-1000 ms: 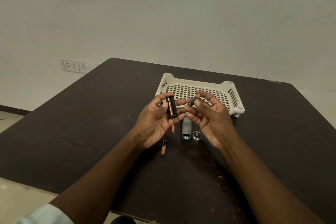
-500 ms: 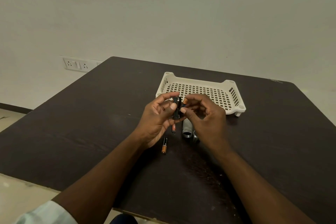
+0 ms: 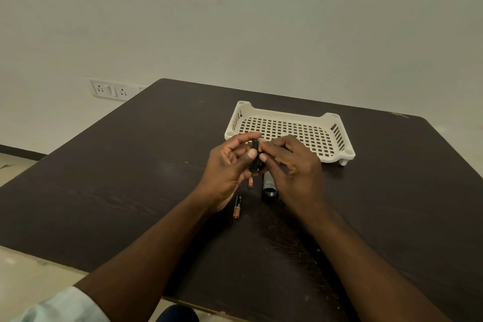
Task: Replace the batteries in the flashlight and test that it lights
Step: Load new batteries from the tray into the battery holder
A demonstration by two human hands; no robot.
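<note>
Both hands meet over the table, pinching a black battery holder.

The left hand (image 3: 227, 167) grips the battery holder (image 3: 255, 155) upright between thumb and fingers; the right hand (image 3: 292, 167) presses fingertips on its top, perhaps seating a cell. On the dark table (image 3: 130, 178): two loose batteries (image 3: 237, 206), one grey flashlight body (image 3: 269, 185), one white basket (image 3: 337, 136).

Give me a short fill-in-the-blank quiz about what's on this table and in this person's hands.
1. Both hands grip a black battery holder held ____ the table.
2. The white basket holds ____.
3. The black-and-copper battery lies loose nearest the ____ hand.
4. The grey flashlight body lies ____ the basket.

Missing words: above; nothing; left; outside
</note>
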